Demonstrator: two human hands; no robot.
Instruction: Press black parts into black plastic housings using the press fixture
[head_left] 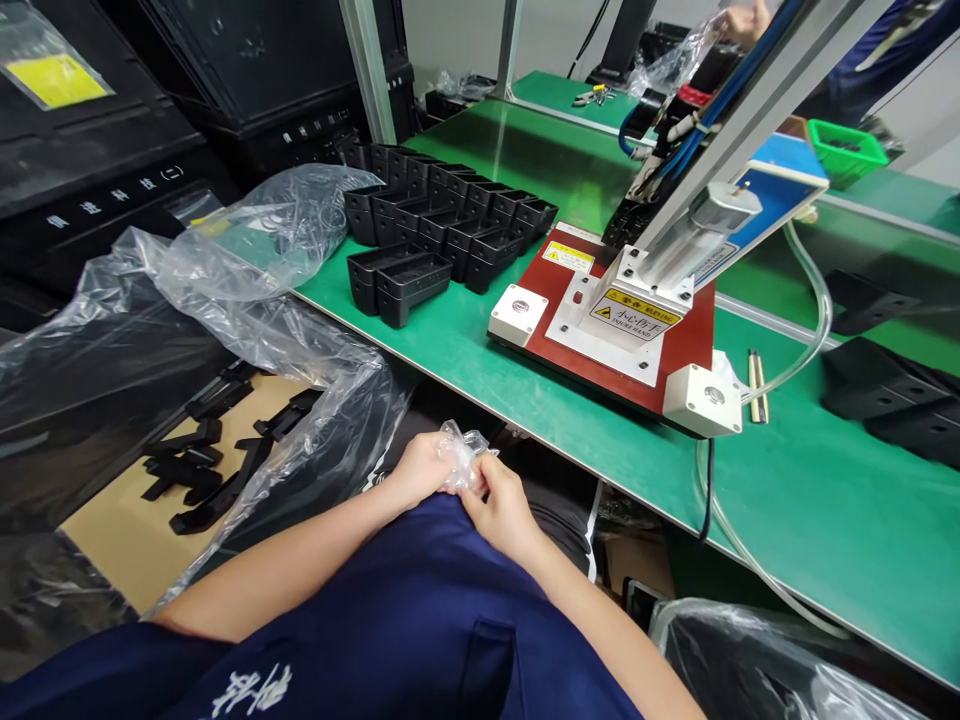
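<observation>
A crumpled clear plastic bag is bunched between my two hands, low in front of my body near the bench's front edge. My left hand has its fingers closed on the bag from the left. From the right, my right hand pinches the same plastic with thumb and fingers. Beyond them, on the green bench, stand rows of black plastic trays. To their right sits a press machine on a red base, with a white button box at each front corner.
At left, an open box lined with clear plastic holds black parts on cardboard. More black parts lie at the right. Hoses hang over the bench edge. Another person's hand shows at the back, near a green basket.
</observation>
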